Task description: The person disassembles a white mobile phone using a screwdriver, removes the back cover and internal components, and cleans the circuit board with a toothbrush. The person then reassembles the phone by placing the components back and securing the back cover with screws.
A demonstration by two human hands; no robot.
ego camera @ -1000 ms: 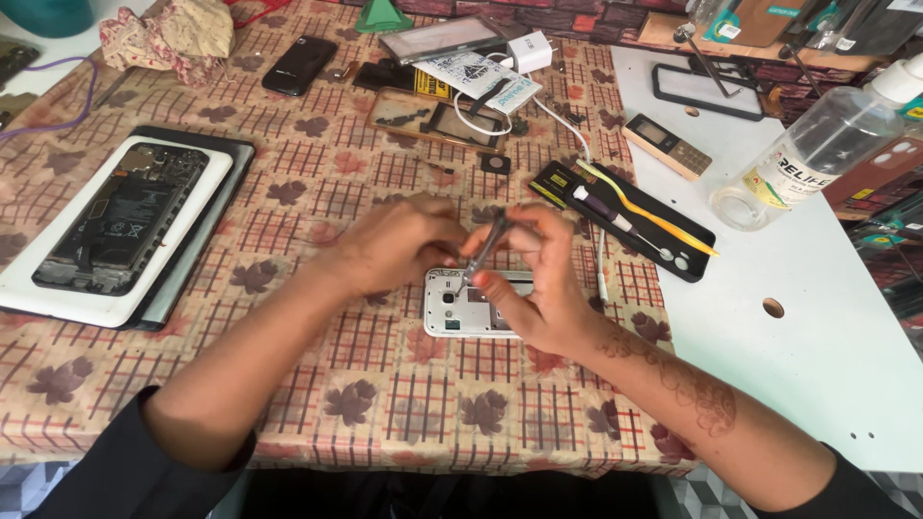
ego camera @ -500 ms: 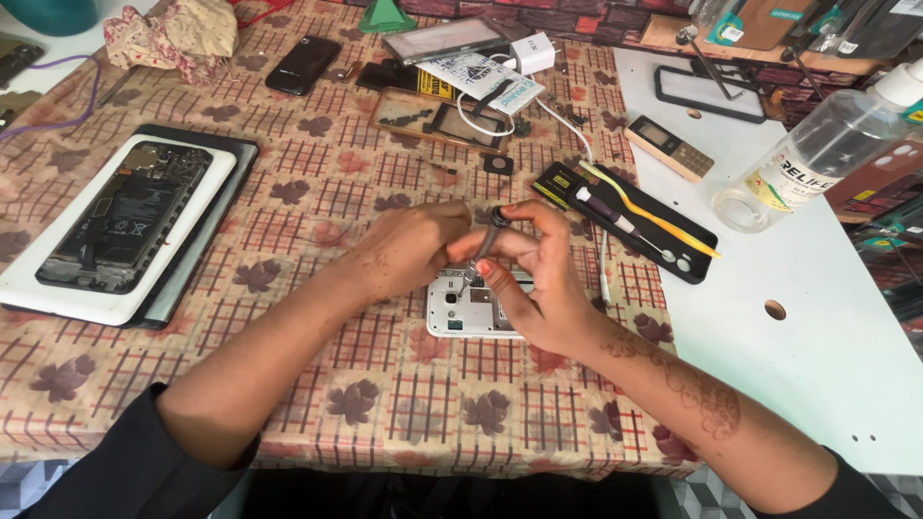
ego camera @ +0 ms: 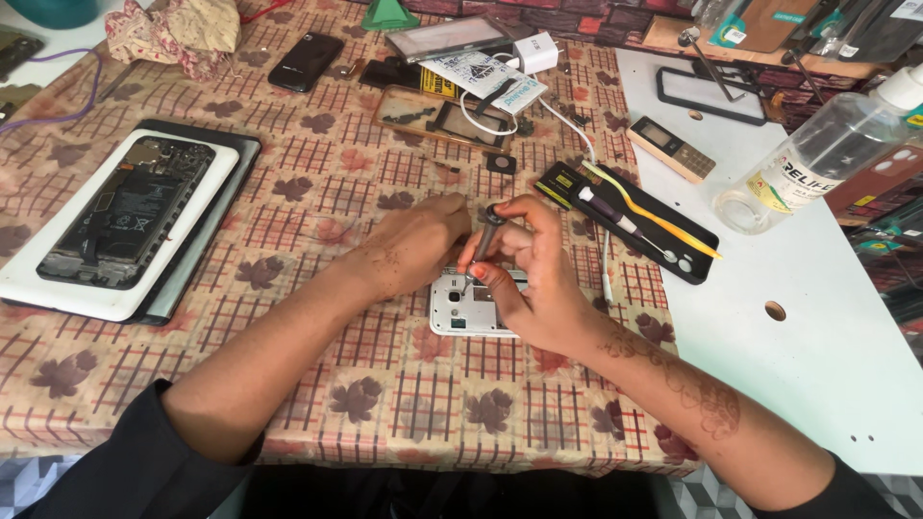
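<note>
At the centre of the desk (ego camera: 365, 384), covered in a leaf-patterned check cloth, a small white plastic phone housing (ego camera: 471, 309) lay flat, with the right hand (ego camera: 534, 279) closed around a slim grey metal precision screwdriver (ego camera: 484, 240) whose tip met the housing's upper edge. The left hand (ego camera: 415, 242), at ten o'clock from the housing, curled loosely beside it, its fingers hidden, so its grip could not be told. The light, thin shell looked brittle and liable to skid, best held by its long edges.
</note>
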